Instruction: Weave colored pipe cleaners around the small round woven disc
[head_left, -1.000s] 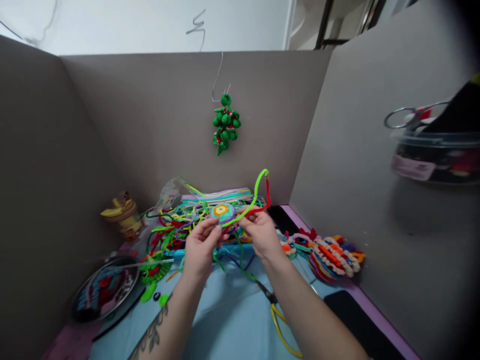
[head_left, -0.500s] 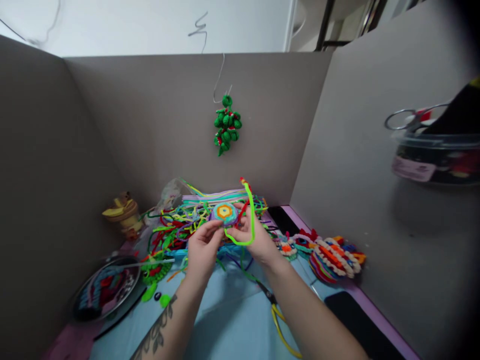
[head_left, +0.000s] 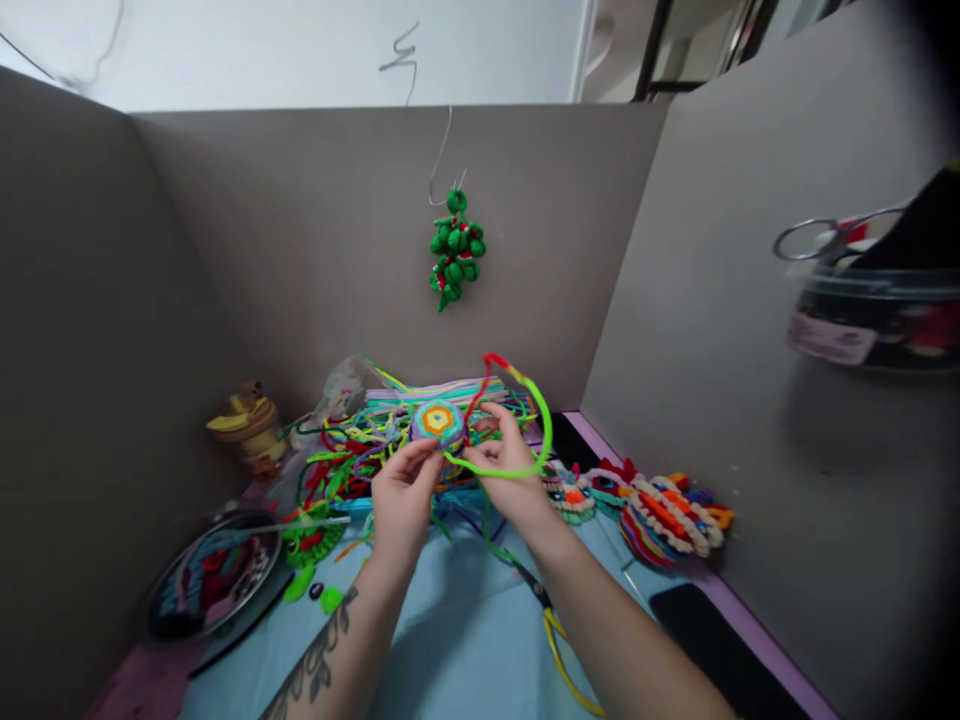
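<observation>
Swung right since the earlier frame, the green-and-red strand looped across the right hand, whose hold was unclear; the left hand pinched the multicoloured disc, nearer than the strand heap.

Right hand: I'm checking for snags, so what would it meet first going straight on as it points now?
The right hand would probably meet the red strand first, then the multicoloured disc; depth around the fingertips is hard to judge.
</observation>
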